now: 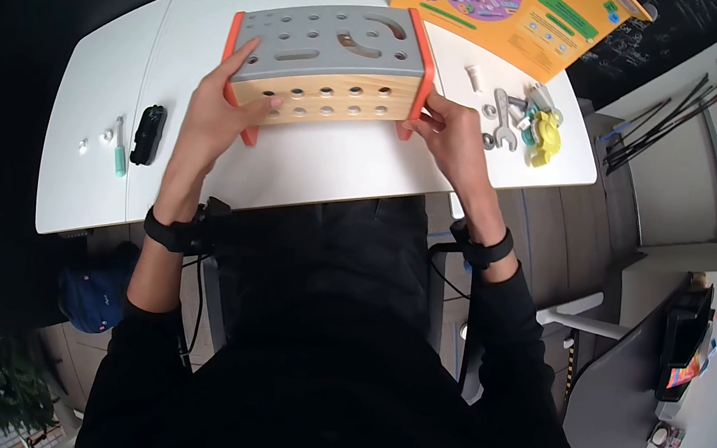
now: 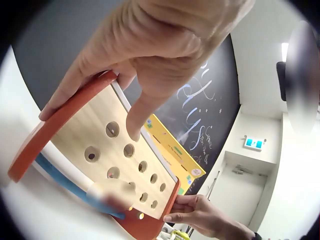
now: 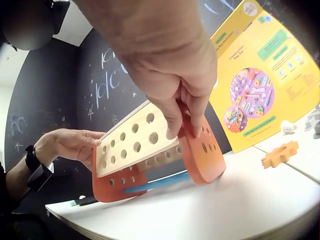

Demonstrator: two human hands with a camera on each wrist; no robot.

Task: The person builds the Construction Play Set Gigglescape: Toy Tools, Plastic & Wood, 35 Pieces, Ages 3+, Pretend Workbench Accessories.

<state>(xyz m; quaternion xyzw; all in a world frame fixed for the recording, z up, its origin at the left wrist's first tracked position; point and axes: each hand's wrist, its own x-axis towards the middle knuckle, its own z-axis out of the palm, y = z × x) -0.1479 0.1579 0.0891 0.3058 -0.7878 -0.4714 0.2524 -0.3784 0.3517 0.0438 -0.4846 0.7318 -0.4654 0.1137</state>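
Note:
A toy workbench (image 1: 339, 45) with a grey slotted top, a wooden front with rows of round holes and red-orange end panels is held between both hands. The left hand (image 1: 222, 111) grips its left end, thumb on the wooden front (image 2: 125, 145) and fingers over the red panel (image 2: 65, 117). At the other end, the right hand (image 1: 459, 142) pinches the red end panel (image 3: 200, 155) between thumb and fingers. A blue bar (image 3: 162, 183) runs low between the panels. In the right wrist view the workbench looks tilted.
Behind stands a yellow-orange box (image 1: 536, 28). Right on the white table (image 1: 311, 166) lie a grey wrench (image 1: 504, 121), a yellow piece (image 1: 544, 141) and other small parts. Left are a black case (image 1: 148, 134) and a green-handled tool (image 1: 120, 153). An orange gear-like piece (image 3: 280, 154) lies near the box.

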